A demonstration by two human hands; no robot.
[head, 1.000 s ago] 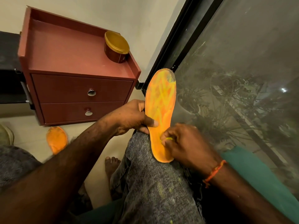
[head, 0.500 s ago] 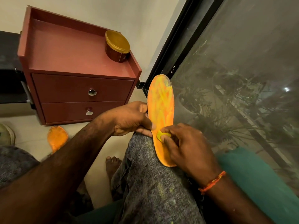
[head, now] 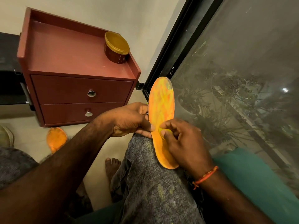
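An orange shoe insole [head: 161, 107], streaked with yellow paste, lies lengthwise on my right knee, toe end pointing away. My left hand [head: 129, 120] grips its left edge near the middle, thumb on top. My right hand [head: 179, 141] has its fingers curled on the insole's middle and presses a small yellow lump [head: 163, 130] against it with the fingertips. A second orange insole [head: 56, 139] lies on the floor under my left forearm.
A red-brown two-drawer cabinet [head: 77, 94] stands on the floor ahead at the left, with a gold-lidded jar [head: 116, 47] on its top. A black-framed mesh window [head: 226, 78] fills the right side. A teal cushion [head: 258, 183] lies by my right arm. My bare foot [head: 111, 165] rests on the floor.
My right hand slid the yellow lump up the insole from near the heel to its middle. The left hand kept its grip on the edge.
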